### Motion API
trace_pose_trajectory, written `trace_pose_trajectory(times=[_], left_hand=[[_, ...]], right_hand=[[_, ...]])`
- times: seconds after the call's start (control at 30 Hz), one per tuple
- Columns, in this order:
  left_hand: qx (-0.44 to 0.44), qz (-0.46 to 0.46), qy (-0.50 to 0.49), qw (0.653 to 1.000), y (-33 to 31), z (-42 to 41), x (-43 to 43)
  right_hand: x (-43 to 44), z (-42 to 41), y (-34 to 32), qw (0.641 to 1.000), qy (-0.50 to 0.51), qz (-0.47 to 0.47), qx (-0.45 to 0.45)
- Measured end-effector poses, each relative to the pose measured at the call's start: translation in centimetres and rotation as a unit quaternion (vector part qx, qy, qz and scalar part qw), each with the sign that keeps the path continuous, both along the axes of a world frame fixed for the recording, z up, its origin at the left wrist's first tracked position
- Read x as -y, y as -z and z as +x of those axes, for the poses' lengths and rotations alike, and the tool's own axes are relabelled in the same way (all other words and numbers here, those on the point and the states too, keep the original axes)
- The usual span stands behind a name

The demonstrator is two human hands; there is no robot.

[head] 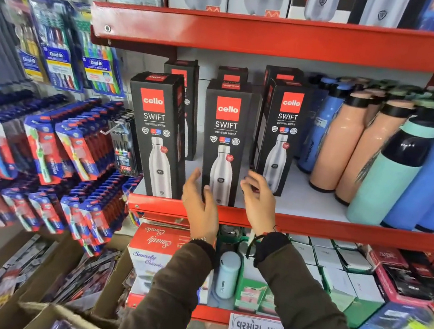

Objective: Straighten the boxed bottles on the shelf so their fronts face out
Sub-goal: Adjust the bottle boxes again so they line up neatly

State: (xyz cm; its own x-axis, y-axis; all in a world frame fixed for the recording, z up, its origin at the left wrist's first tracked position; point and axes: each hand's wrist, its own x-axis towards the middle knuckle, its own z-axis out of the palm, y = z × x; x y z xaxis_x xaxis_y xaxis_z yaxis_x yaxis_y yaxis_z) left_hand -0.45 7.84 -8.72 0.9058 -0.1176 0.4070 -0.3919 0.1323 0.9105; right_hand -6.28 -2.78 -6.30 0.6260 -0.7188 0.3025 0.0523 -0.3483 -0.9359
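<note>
Two hands reach up to a red metal shelf [312, 226] where black boxed bottles stand in a front row of three, with more boxes behind them. The left hand [200, 203] is open, fingers spread, just in front of the lower part of the middle box [224, 140]. The right hand [259, 197] is also open with loosely curled fingers, at the lower left edge of the right box [279, 136]; neither hand grips anything, and whether the fingertips touch the cardboard cannot be told.

The left box [157, 132] and middle box stand at the near edge, fronts outward. The right box sits farther back and slightly turned, so the step in hand looks like squaring it up. The next move probably calls for taking it by both sides, turning it and drawing it forward in line (without knocking the loose bottles [375, 153] to its right).

Each box reads "cello", "SWIFT", "VACUSTEEL BOTTLE". Boxes on the shelf above read "MODWARE". Toothbrush packs [61, 44] hanging far left read "Oral-B".
</note>
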Motion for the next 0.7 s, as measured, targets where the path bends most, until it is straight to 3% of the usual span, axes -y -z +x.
trace_pose_trajectory(times=[0.17,0.37,0.53,0.7], left_hand=[[0.129,0.001,-0.056,0.990,1.1,-2.4,2.0],[0.182,0.051,0.073,0.979,-1.2,-4.3,6.8],[0.105,0.126,0.116,0.980,-3.2,-2.5,11.5],[-0.077,0.134,0.152,0.976,-4.1,0.5,14.5]], right_hand=[[3.4,-1.9,0.5,0.998,0.061,-0.003,0.034],[8.7,-2.5,0.8,0.996,0.085,0.009,0.023],[12.7,-0.5,0.3,0.999,0.047,0.014,-0.008],[14.9,1.1,0.5,0.998,0.025,-0.004,-0.055]])
